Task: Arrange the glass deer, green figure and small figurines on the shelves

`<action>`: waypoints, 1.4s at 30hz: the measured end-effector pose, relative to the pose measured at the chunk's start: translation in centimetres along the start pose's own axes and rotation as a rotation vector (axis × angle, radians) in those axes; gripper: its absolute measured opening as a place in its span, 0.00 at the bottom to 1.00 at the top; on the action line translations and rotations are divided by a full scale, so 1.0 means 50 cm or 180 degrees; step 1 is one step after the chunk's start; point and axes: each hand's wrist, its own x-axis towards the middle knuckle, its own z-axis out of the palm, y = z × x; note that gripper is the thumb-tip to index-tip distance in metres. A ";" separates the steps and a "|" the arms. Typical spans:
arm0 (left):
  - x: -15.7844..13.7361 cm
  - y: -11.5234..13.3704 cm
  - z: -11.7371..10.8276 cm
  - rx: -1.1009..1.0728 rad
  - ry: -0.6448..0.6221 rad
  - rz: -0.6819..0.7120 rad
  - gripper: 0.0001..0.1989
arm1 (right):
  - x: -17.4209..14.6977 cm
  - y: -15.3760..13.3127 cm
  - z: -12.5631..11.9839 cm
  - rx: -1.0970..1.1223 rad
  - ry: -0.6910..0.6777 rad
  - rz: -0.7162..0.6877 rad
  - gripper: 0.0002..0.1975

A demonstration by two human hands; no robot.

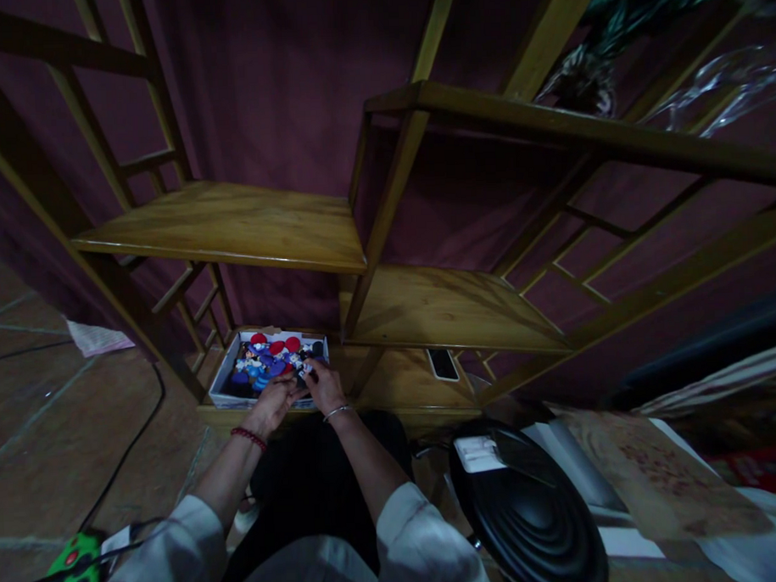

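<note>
A shallow white box (pixel 221 383) full of small red, blue and dark figurines (pixel 268 360) sits on the lowest wooden shelf (pixel 397 384). My left hand (pixel 274 403), with a red bead bracelet on its wrist, rests at the box's near edge with fingers over the figurines. My right hand (pixel 321 385), wearing a silver bangle, reaches into the box's right side and pinches a small dark piece with white on it. Whether my left hand grips anything is hidden in the dim light.
A phone (pixel 442 365) lies on the low shelf to the right. Two bare wooden shelves (pixel 233 224) stand above. A round black ribbed object (pixel 529 507) is at lower right, and a green controller (pixel 70 578) and cable lie on the tiled floor.
</note>
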 end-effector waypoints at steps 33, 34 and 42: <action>-0.051 0.019 0.007 -0.0041 -0.0369 0.0259 0.17 | -0.007 -0.037 -0.060 0.0531 -0.0031 0.0157 0.14; -0.052 0.021 0.006 0.0002 -0.0346 0.0270 0.18 | -0.006 -0.038 -0.058 0.0553 -0.0046 0.0155 0.13; -0.062 0.039 0.012 0.0075 -0.0182 0.0370 0.14 | 0.003 -0.052 -0.033 0.0890 -0.0260 -0.0070 0.14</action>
